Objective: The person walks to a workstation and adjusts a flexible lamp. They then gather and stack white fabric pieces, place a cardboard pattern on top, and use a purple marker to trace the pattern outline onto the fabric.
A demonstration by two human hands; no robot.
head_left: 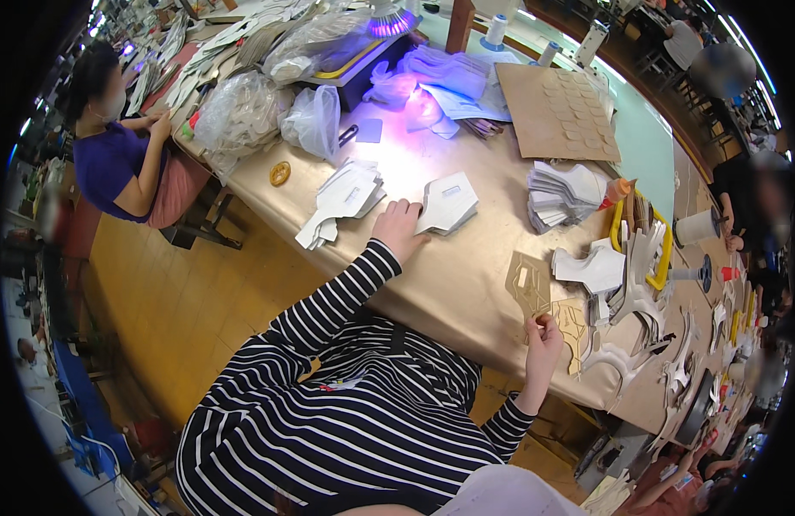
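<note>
Overhead view: I look down on a long work table with a tan, slightly glossy top that runs from the upper left of the frame to the lower right.
Left hand: my left hand sits at centre frame, fingers spread flat and touching the near edge of a stack of white cut pieces.
Right hand: my right hand is at right of centre by the table's near edge, fingertips pinched together on the lower corner of a tan cardboard template.
Template: it lies flat on the table, with a small cut-out window in it.
Second stack: a fanned pile of white pieces lies just left of my left hand.
Surface, upper part: clear plastic bags of cut parts are heaped at upper left; a lamp at top centre throws violet-white light onto the table below it.
Surface, right: a brown board with rows of punched shapes lies at upper right, with a grey-white pile below it and more white shapes at right.
Far right: a yellow-rimmed tray and a white thread cone.
Room: yellow-brown tiled floor at left; a seated person in a purple top works at the upper left table edge.
</note>
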